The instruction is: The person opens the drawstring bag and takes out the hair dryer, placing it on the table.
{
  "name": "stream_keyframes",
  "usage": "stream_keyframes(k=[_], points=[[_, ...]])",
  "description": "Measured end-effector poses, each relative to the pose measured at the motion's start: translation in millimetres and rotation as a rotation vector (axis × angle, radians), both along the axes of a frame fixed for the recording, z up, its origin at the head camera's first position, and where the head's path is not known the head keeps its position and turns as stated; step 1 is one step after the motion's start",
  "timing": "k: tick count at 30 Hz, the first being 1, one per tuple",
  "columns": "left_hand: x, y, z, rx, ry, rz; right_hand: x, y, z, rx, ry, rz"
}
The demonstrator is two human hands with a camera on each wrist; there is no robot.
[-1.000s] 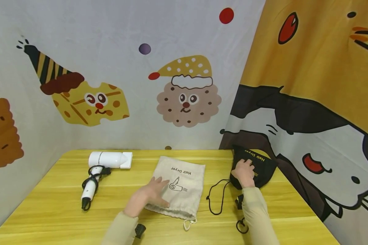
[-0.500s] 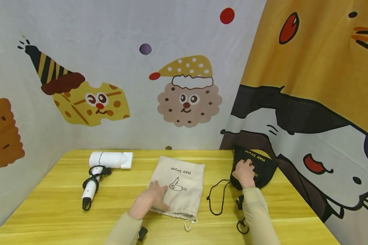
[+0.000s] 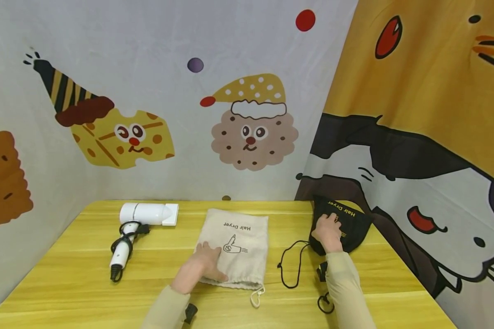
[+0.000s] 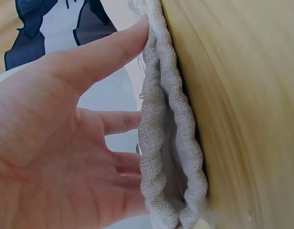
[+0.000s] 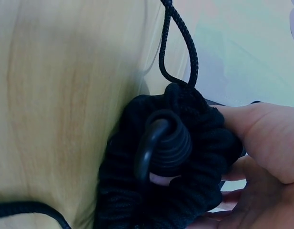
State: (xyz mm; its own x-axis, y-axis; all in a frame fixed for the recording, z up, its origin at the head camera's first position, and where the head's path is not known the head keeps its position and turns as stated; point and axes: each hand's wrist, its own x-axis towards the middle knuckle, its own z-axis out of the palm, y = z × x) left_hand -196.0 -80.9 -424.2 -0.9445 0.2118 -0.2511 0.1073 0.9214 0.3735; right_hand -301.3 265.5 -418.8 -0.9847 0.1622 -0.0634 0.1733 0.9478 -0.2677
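Note:
My left hand (image 3: 206, 264) rests on the left side of a cream drawstring bag (image 3: 247, 237) printed "Hair Dryer", fingers spread and relaxed. In the left wrist view the bag's gathered mouth (image 4: 154, 124) gapes slightly, with the thumb (image 4: 113, 52) touching its rim. My right hand (image 3: 328, 232) lies on a bulging black drawstring bag (image 3: 356, 228), also lettered "Hair Dryer". Inside the black bag's mouth, the right wrist view shows a ribbed black cord end (image 5: 170, 150) with a cord bending out. A white hair dryer (image 3: 150, 214), its black cord wound round the handle, lies at the left.
Everything lies on a yellow wood-grain table (image 3: 74, 292). A black drawstring loop (image 3: 290, 274) trails left of the black bag, and a black cable loop (image 3: 325, 303) shows beside the right sleeve. A printed curtain (image 3: 189, 178) hangs along the back edge.
The left hand first shifts slightly right on the cream bag. Since then the bag has slid a little to the left under it. The right hand and the hair dryer stay put.

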Motion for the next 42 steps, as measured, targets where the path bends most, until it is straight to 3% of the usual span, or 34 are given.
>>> stream_keyframes(k=[9,26,42], points=[[-1.6,-12.9,1.1,-0.028,0.037,0.045,-0.3,0.5,1.0,-0.003,-0.011,0.005],[-8.4,-40.7,-1.0,-0.008,0.029,0.102,-1.1,1.3,-1.2,0.011,-0.017,0.048],[-7.2,-43.9,-0.3,-0.017,0.028,0.117,4.9,-12.6,1.3,0.025,0.040,0.169]])
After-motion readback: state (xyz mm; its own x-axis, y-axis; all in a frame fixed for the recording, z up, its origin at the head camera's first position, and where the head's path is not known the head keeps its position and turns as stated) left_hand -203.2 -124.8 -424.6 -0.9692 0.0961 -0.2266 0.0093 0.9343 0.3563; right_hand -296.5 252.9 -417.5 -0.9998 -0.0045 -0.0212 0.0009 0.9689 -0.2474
